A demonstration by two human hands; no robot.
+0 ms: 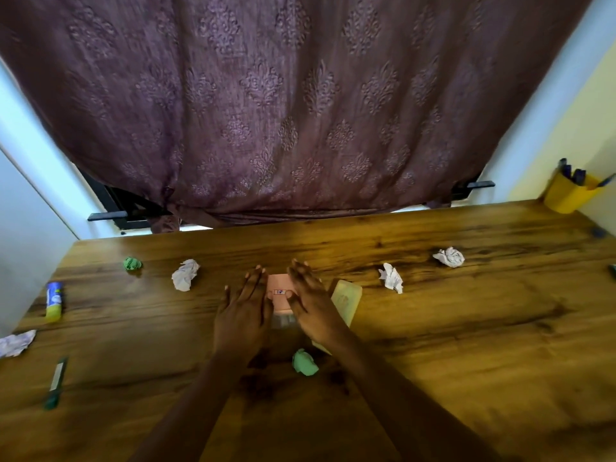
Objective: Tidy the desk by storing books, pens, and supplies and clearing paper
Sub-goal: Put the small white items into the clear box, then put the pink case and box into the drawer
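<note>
A small pink book (279, 291) lies mid-desk, and a pale yellow-green book (346, 301) lies just right of it. My left hand (245, 310) rests flat with straight fingers along the pink book's left side. My right hand (308, 303) lies flat on its right side, thumb on the cover, partly over the yellow-green book. Crumpled white papers (185, 274) (391, 278) (450, 257) and green paper balls (132, 263) (305, 362) are scattered around. A glue stick (54, 301) and a green pen (56, 383) lie at the left.
A yellow pen holder (568, 195) with several pens stands at the back right corner of the wooden desk (466, 328). Another crumpled sheet (16, 343) lies at the left edge. A purple curtain (300, 111) hangs behind the desk.
</note>
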